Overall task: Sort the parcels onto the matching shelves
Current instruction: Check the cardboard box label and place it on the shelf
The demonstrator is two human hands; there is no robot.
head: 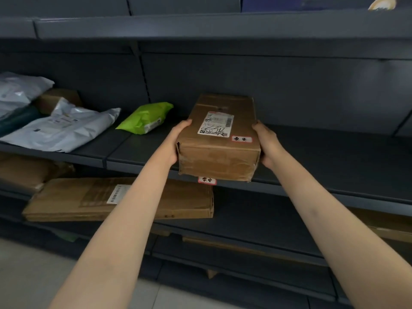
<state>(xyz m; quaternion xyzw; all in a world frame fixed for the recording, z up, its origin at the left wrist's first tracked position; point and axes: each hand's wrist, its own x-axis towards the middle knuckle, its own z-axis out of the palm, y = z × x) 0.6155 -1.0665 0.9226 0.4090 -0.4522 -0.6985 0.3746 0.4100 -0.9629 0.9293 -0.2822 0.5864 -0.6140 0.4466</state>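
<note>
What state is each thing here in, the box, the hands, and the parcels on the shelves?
Cardboard box: held at both sides, far end over the middle shelf.
Left hand: pressed on the box's left side.
Right hand: pressed on the box's right side.
Green mailer bag: lying flat on the middle shelf.
White mailer bag: lying flat, sealed.
Flat carton: lying on the shelf below.
</note>
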